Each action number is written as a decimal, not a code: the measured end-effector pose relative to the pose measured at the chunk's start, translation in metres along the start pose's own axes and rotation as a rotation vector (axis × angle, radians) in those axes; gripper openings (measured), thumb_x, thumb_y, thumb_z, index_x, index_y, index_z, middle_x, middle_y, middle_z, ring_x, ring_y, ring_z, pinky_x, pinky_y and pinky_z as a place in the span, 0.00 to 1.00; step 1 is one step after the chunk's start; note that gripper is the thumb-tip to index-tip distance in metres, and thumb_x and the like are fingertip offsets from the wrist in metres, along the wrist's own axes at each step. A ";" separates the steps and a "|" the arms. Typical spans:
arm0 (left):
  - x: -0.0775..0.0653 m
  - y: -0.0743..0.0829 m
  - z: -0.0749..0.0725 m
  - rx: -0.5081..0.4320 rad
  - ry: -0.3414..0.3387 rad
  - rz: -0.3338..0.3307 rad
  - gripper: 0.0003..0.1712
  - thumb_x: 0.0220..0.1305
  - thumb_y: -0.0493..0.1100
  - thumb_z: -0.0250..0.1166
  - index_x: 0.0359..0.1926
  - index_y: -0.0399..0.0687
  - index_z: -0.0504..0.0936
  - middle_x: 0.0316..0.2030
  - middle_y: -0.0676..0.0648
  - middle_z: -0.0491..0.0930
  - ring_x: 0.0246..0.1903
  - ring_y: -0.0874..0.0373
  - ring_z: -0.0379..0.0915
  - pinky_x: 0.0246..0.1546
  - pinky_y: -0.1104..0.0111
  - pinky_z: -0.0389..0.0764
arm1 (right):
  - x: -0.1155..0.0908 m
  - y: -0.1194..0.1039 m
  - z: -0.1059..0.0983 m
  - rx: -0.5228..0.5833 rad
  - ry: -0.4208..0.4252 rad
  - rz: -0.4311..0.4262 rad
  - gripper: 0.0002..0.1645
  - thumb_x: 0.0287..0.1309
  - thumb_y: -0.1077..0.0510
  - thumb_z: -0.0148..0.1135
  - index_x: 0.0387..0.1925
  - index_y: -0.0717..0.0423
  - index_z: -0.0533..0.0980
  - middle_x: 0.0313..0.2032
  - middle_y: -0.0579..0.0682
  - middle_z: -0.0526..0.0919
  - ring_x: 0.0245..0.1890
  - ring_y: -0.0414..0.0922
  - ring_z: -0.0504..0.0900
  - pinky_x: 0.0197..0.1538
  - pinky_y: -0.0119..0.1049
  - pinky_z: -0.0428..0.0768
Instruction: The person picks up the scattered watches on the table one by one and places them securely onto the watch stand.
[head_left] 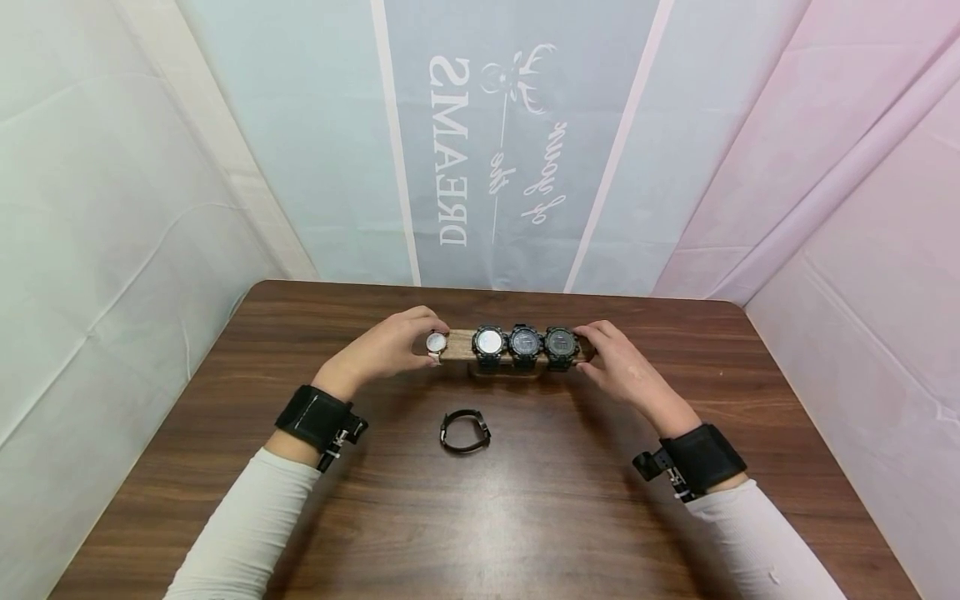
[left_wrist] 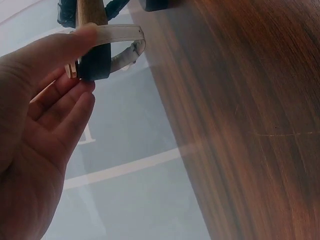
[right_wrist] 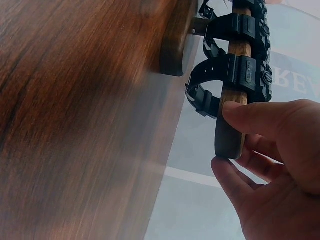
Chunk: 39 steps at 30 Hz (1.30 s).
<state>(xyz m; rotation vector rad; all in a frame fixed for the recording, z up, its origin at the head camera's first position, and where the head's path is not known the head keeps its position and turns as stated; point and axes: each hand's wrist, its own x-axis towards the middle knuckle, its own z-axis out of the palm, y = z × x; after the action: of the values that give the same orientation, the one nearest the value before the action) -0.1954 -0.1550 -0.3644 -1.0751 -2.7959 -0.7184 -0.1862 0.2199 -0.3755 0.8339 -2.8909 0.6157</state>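
A wooden T-shaped watch stand [head_left: 460,344] stands near the table's far side, its bar running crosswise. Three chunky black watches [head_left: 525,342] are strapped round the bar on its right half. At the left end hangs a small watch [head_left: 437,342] with a white strap [left_wrist: 120,33]. My left hand [head_left: 390,342] pinches this watch, thumb on the strap beside the bar and fingers on the dial side. My right hand [head_left: 618,371] grips the bar's right end [right_wrist: 230,120], thumb on its near face and fingers behind, next to the rightmost black watch.
A black band [head_left: 465,432], closed in a loop, lies on the brown wooden table [head_left: 480,525] nearer to me. The stand's base [right_wrist: 175,40] sits below the bar. Pale fabric walls [head_left: 337,167] with printed lettering enclose the table's back and sides.
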 end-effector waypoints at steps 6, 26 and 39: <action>-0.001 0.002 -0.001 0.015 0.000 0.015 0.26 0.48 0.40 0.71 0.51 0.46 0.77 0.47 0.52 0.73 0.46 0.62 0.69 0.48 0.66 0.74 | 0.000 0.000 0.000 -0.004 0.001 -0.001 0.33 0.53 0.61 0.64 0.60 0.63 0.65 0.51 0.60 0.69 0.46 0.52 0.71 0.44 0.48 0.75; 0.009 0.013 0.009 0.048 0.008 0.012 0.25 0.50 0.44 0.70 0.51 0.47 0.77 0.46 0.53 0.72 0.44 0.64 0.69 0.46 0.69 0.75 | 0.000 0.000 0.000 -0.015 -0.004 -0.015 0.33 0.53 0.61 0.64 0.60 0.63 0.65 0.52 0.60 0.68 0.46 0.51 0.71 0.42 0.47 0.75; 0.014 0.015 0.016 0.061 0.006 0.005 0.25 0.51 0.46 0.70 0.51 0.49 0.76 0.47 0.55 0.71 0.45 0.65 0.68 0.49 0.69 0.74 | -0.001 0.000 0.000 -0.007 0.001 -0.020 0.33 0.53 0.61 0.65 0.60 0.63 0.65 0.51 0.60 0.69 0.46 0.51 0.71 0.42 0.46 0.75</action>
<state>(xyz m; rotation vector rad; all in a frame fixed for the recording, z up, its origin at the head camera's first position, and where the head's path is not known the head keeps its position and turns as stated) -0.1948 -0.1292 -0.3692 -1.0675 -2.7893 -0.6302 -0.1855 0.2201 -0.3756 0.8595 -2.8784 0.6033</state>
